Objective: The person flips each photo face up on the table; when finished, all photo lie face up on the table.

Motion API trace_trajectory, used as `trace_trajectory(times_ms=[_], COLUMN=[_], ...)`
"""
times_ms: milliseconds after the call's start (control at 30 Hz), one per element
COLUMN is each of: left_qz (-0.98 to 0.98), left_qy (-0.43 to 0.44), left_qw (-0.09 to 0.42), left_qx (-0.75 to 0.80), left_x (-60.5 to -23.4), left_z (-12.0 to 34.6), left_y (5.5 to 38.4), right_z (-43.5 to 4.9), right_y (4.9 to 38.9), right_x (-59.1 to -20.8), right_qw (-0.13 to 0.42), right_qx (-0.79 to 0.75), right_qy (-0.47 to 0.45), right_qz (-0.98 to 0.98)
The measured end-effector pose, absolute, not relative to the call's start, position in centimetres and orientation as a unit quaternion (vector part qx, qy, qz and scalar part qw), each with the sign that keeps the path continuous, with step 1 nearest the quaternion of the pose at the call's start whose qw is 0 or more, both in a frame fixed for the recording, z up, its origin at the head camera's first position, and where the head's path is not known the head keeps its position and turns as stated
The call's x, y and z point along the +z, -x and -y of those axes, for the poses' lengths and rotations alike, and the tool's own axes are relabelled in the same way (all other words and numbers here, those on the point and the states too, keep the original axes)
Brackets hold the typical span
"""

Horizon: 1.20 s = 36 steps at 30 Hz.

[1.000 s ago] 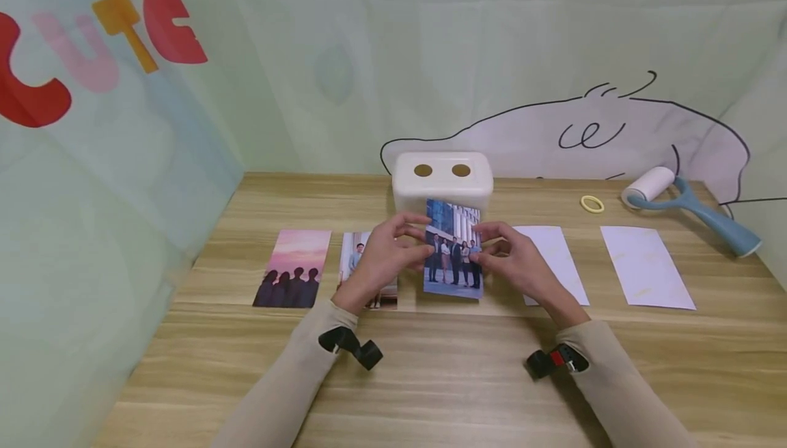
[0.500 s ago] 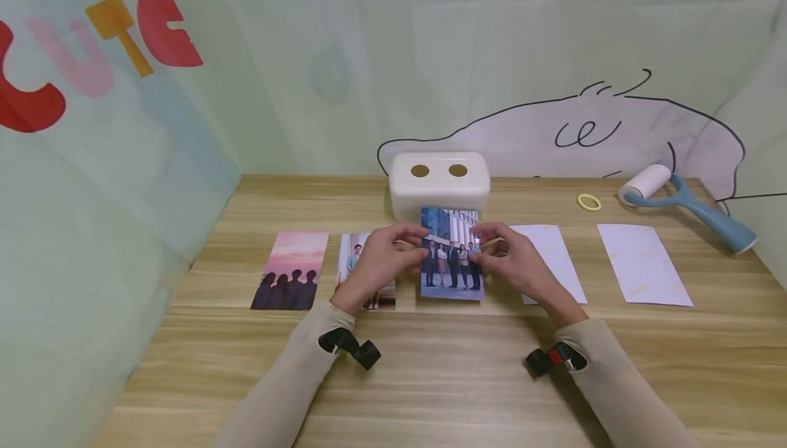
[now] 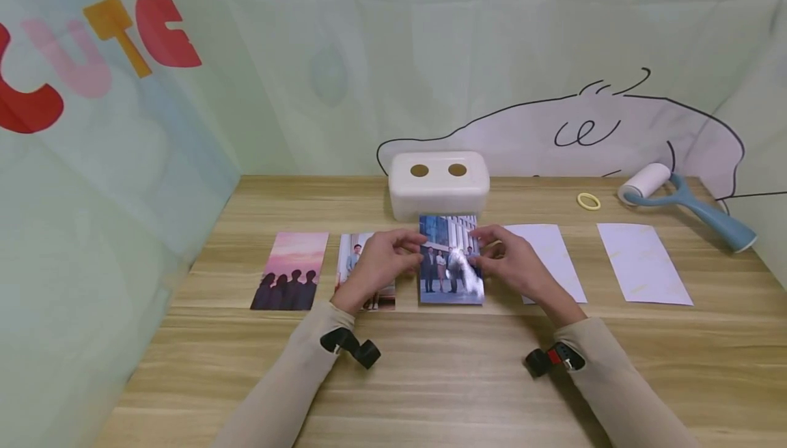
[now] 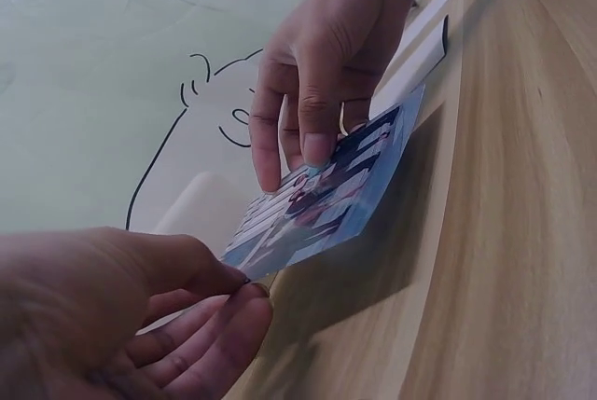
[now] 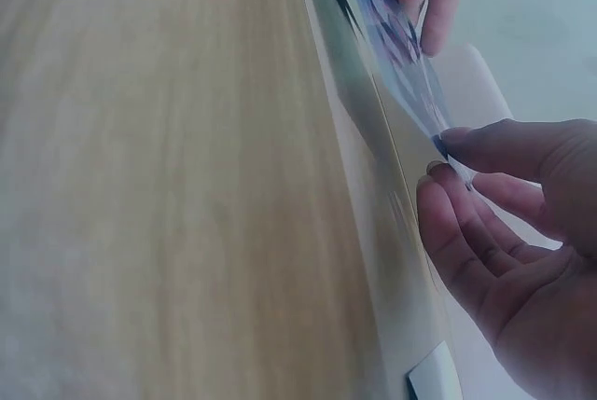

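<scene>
A glossy photo (image 3: 439, 274) of several people in business clothes before tall buildings is between my two hands, in the middle of the row. My left hand (image 3: 384, 257) pinches its left edge between thumb and fingers, and my right hand (image 3: 516, 260) does the same at the right edge. Seen from the left wrist, the photo (image 4: 345, 200) slants above the wood, casting a shadow below. Light glares off its lower right part in the head view. Under my left wrist lies another photo (image 3: 350, 253), partly hidden by that hand.
A pink sunset photo (image 3: 291, 270) lies far left. On the right are two white cards (image 3: 553, 250), the nearer one partly behind my right hand, and another white card (image 3: 644, 263). Behind stand a white box (image 3: 439, 192) with two holes, a yellow ring (image 3: 588, 201) and a lint roller (image 3: 688, 195).
Both hands have brought the photo down and slightly toward me, and it now lies flatter, with glare on it. The other photos and cards have stayed put.
</scene>
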<state>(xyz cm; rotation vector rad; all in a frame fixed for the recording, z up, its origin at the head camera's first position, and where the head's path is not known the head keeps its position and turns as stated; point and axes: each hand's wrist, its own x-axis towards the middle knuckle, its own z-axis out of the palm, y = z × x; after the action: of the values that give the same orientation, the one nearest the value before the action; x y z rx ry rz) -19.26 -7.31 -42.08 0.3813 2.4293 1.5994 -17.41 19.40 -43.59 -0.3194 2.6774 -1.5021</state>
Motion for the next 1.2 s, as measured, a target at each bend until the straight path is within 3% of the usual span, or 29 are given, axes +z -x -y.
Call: trace_trajectory(times_ms=[767, 1200], left_qz=[-0.843, -0.860], left_qy=[-0.137, -0.149], left_qw=[0.115, 0.095], left_qx=[0.508, 0.479], left_x=[-42.87, -43.07], left_z=[7.27, 6.98], left_y=[19.26, 19.13], right_z=[-19.11, -19.00], right_y=[17.31, 17.42], right_x=[-43.92, -44.07], right_qw=[0.035, 0.027], right_qx=[-0.461, -0.414], right_qy=[0.105, 0.113], right_qz=[-0.881, -0.903])
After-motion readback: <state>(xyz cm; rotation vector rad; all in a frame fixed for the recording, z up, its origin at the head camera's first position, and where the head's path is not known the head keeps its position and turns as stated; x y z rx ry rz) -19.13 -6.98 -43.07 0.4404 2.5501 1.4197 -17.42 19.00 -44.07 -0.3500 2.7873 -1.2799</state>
